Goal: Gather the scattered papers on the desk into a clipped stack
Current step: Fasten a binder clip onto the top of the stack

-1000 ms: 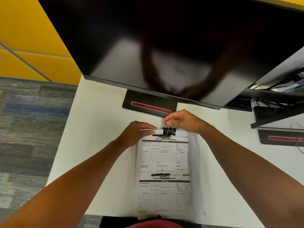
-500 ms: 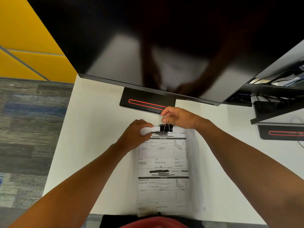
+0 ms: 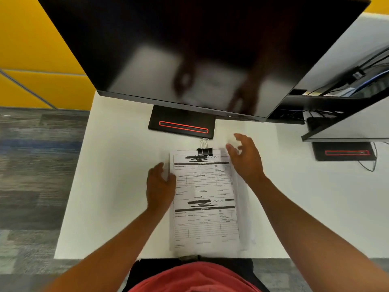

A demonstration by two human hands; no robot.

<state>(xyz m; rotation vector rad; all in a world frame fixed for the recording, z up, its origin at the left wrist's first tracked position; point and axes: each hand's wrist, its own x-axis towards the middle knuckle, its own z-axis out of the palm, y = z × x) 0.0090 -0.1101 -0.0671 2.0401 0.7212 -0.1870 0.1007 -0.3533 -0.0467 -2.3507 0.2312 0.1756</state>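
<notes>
Where the stack (image 3: pixel 205 199) is lying flat on the desk (image 3: pixel 117 165), its near edge is sitting at the front rim and its far edge is pointing at the monitor base (image 3: pixel 182 122). A black clip (image 3: pixel 204 151) is biting the middle of the far edge, with its wire handles standing up and toward the base. Printed forms are showing on the top sheet; lower sheets are fanning out slightly along the right side.

The left hand (image 3: pixel 160 186) is lying at the left edge of the stack, near the top corner; motion blur is hiding whether its fingers are gripping the paper, so its hold cannot be told. The right hand (image 3: pixel 245 159) is hovering by the top right corner with fingers spread and relaxed, gripping nothing and apart from the clip.

Beyond the stack, a dark monitor (image 3: pixel 189 49) is overhanging the desk. A second base (image 3: pixel 344 151) is sitting at the right, with cables (image 3: pixel 368 165) trailing beside it.
</notes>
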